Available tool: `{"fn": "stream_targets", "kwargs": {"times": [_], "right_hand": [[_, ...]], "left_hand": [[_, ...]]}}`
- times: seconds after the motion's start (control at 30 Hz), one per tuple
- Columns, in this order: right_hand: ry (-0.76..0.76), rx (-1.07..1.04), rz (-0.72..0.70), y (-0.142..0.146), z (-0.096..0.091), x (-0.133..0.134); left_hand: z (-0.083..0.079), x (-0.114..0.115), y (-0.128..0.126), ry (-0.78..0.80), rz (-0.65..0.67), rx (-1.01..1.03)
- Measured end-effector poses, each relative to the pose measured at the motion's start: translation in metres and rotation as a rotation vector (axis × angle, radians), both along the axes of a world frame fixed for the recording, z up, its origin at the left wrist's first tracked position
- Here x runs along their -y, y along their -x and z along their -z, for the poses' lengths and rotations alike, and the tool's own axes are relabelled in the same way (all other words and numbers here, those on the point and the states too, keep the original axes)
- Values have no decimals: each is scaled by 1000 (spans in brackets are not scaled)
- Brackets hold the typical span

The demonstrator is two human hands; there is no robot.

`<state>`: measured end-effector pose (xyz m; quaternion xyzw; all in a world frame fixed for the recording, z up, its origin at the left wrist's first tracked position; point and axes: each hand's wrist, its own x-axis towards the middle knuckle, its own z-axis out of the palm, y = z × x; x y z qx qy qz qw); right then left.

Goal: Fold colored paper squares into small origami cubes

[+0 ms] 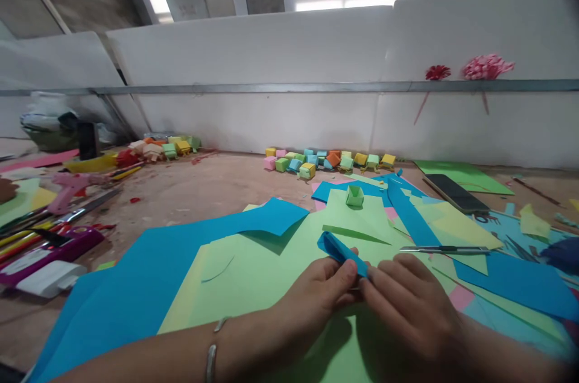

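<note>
Left hand (312,291): fingers clamped on a folded blue strip (337,247). Right hand (414,301): fingers pinched on its lower end. Beyond the fingers: a green paper box (354,196).

Blue strip (335,246): bottom end hidden by the left hand (316,286) and right hand (411,298).
Left arm (253,335): cut off by the bottom edge, 8 o'clock from the hands.
Right arm (493,344): blurry, cut off at 4 o'clock.
Blue lump (563,255): blurry, cut off at 3 o'clock.
Bag (47,129): at 10 o'clock, too blurry to see inside.
</note>
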<state>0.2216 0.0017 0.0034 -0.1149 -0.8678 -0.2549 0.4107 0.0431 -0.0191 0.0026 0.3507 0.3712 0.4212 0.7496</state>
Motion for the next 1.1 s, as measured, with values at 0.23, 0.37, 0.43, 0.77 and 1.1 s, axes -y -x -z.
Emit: {"fn": "stream_targets", "kwargs": {"times": [0.23, 0.37, 0.43, 0.77, 1.1], "right_hand": [[-7, 117, -24, 5, 4, 13], [83, 94, -62, 1, 7, 11], [156, -24, -71, -1, 6, 8], [344, -183, 16, -10, -18, 9], [226, -9, -19, -13, -23, 14]], "left_hand": [[12, 5, -2, -22, 49, 112], [14, -7, 10, -413, 43, -204], [14, -18, 20, -730, 4, -508], [28, -30, 43, -1184, 185, -1022], [4, -22, 39, -1265, 178, -935]]}}
